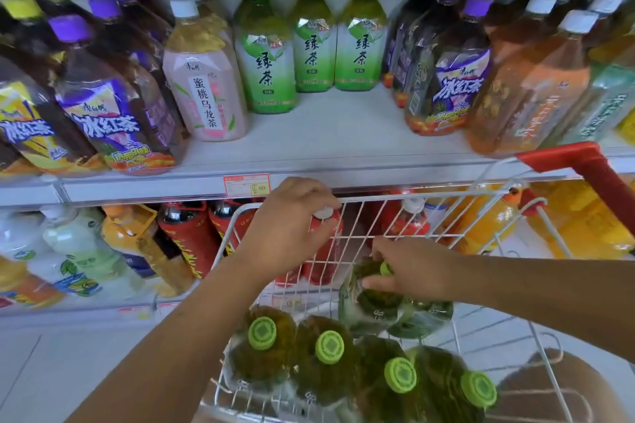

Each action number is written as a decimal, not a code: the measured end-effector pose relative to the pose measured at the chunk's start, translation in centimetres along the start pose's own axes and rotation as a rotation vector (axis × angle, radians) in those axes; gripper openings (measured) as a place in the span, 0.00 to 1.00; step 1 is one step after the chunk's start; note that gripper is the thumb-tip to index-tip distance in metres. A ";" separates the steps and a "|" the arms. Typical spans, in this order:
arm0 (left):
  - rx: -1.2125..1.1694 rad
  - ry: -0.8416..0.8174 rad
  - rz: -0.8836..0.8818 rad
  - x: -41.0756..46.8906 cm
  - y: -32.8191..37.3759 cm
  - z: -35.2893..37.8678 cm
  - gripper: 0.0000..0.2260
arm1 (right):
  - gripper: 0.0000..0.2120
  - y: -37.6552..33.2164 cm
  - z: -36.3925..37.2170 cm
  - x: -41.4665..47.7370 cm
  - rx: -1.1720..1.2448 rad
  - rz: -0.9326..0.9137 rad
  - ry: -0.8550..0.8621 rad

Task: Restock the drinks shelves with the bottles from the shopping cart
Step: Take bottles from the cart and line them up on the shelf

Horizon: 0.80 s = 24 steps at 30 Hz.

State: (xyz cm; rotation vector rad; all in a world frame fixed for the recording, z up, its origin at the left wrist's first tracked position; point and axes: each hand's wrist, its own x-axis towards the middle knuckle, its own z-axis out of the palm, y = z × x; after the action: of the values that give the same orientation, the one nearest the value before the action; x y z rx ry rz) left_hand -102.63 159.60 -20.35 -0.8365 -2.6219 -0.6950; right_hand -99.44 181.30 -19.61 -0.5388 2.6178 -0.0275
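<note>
Right hand (412, 271) grips the neck of a green tea bottle (371, 302) lying tilted in the shopping cart (446, 195), left hand (292, 227) clasps the cart's front rim (pick-up step, by appearance), and next comes a lift to the bare gap on the upper shelf (343, 134).

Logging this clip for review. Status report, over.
Left hand grips cart rim. Right hand grips tilted green tea bottle in cart. Rim stands between bottle and shelf.
</note>
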 end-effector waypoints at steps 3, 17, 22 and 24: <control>-0.081 0.009 -0.010 -0.7 1.6 0.4 0.11 | 0.20 0.0 0.6 0.5 -0.016 0.006 0.106; -0.789 -0.568 -0.368 -1.6 1.7 -0.9 0.35 | 0.10 -2.0 -7.4 -2.8 0.492 -0.314 0.297; -0.827 -0.213 -0.369 -0.5 2.4 -3.0 0.32 | 0.39 -0.4 -10.7 -3.5 0.717 -0.234 0.231; -0.834 -0.136 -0.361 0.4 2.4 -4.0 0.31 | 0.53 0.3 -10.1 -3.7 0.647 -0.154 0.118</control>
State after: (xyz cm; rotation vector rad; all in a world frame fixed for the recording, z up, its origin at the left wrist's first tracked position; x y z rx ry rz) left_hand -100.92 159.33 -15.98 -0.5929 -2.5959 -1.9659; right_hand -101.11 182.27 -8.99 -0.5040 2.4661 -0.9398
